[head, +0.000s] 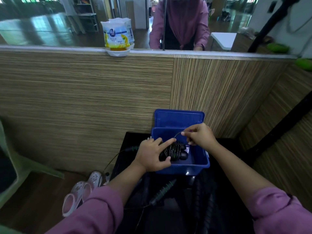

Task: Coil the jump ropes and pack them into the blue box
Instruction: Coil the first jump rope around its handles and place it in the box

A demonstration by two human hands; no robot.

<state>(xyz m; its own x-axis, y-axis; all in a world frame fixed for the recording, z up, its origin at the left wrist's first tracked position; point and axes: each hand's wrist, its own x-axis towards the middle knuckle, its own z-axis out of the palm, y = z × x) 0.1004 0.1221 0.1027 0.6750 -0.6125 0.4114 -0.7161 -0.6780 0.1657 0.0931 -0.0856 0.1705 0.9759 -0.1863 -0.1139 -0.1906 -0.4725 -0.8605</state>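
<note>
An open blue box (199,162) stands on a black table, its lid (179,118) leaning upright behind it. Over the box I hold a coiled black jump rope (173,152) with two black handles. My left hand (152,156) grips the bundle, forefinger stretched across the top. My right hand (199,134) pinches a loop of the rope's cord above the bundle. A second jump rope lies on the table: one black handle with green rings (163,191) in front of the box, another (133,148) to its left, with cord trailing off the table's left edge.
A wood-grain wall rises close behind the box, with a mirror above it. A room freshener pack (116,37) stands on the ledge. Pink clogs (81,191) lie on the floor at the left beside a green chair (10,166). A black pole (278,127) slants at right.
</note>
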